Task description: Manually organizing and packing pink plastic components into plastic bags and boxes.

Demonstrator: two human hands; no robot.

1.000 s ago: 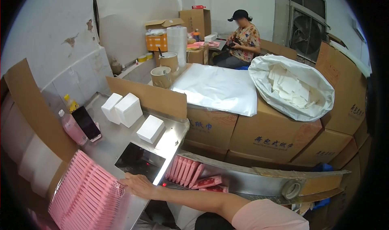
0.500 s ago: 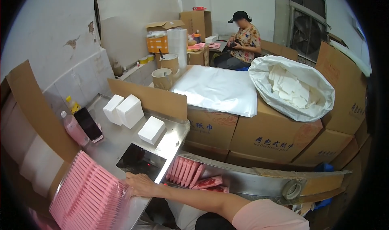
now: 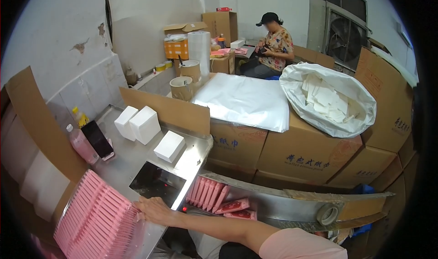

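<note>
A clear plastic bag [image 3: 145, 234] is filled with rows of pink tissue packs [image 3: 93, 218] and lies tilted at the lower left of the metal table [image 3: 111, 161]. My right hand [image 3: 154, 209] pinches the loose plastic at the bag's right edge, its fingers closed. My left hand is out of view. Just beyond my right hand, a black glass panel [image 3: 157, 184] with a small red light is on the table. Three white stacks of folded tissue [image 3: 145, 125] stand farther back.
A pink bottle [image 3: 82, 145] and a phone [image 3: 97, 139] stand at the left. Right of the table, a metal chute [image 3: 278, 206] holds pink packs and a tape roll [image 3: 327, 214]. Cartons [image 3: 305, 156] carry plastic sheets [image 3: 244, 99] and a white sack [image 3: 292, 83]. Another person [image 3: 276, 47] sits behind.
My right hand has shifted slightly, and its fingers sit a little differently on the plastic at the bag's edge. Other things stay in place.
</note>
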